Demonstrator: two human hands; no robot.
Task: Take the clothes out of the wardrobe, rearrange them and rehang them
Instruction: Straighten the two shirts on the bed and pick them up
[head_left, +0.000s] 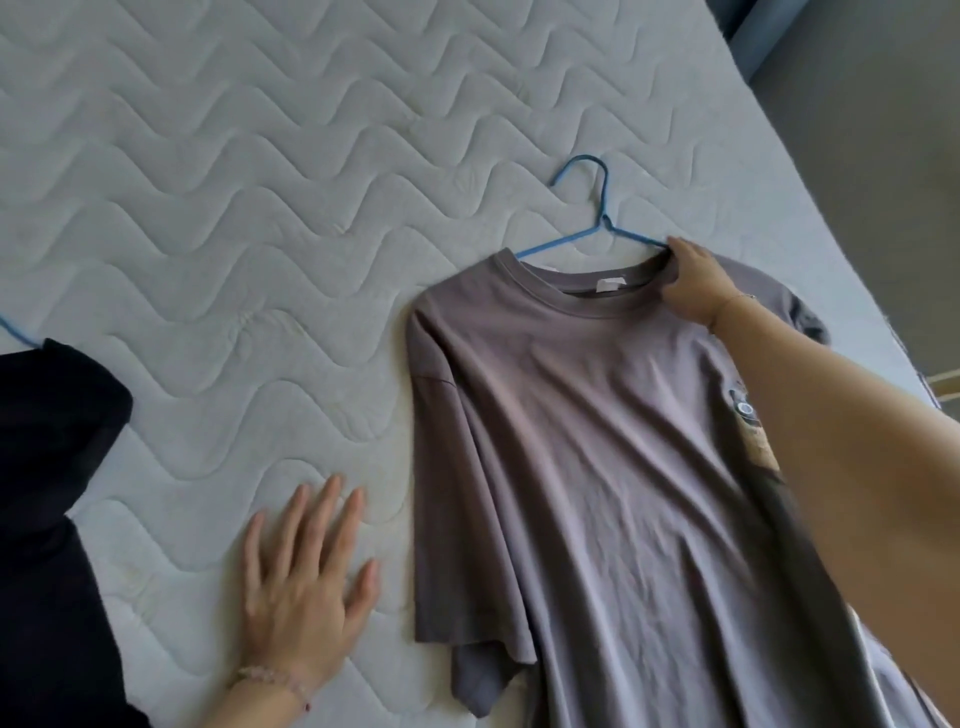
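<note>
A grey-mauve T-shirt (582, 441) lies flat on a quilted mattress, collar away from me, on a blue wire hanger (592, 208) whose hook sticks out beyond the neck. My right hand (693, 283) reaches across the shirt and grips the collar at its right side, by the hanger's arm. My left hand (306, 577) rests flat on the mattress to the left of the shirt, fingers spread, holding nothing. A printed patch on the shirt's right side is partly hidden by my right forearm.
A black garment (47, 467) lies at the left edge, with a bit of another blue hanger (15, 332) poking out above it. The white mattress (234, 182) stretches far and left. Its right edge drops to a grey floor (883, 130).
</note>
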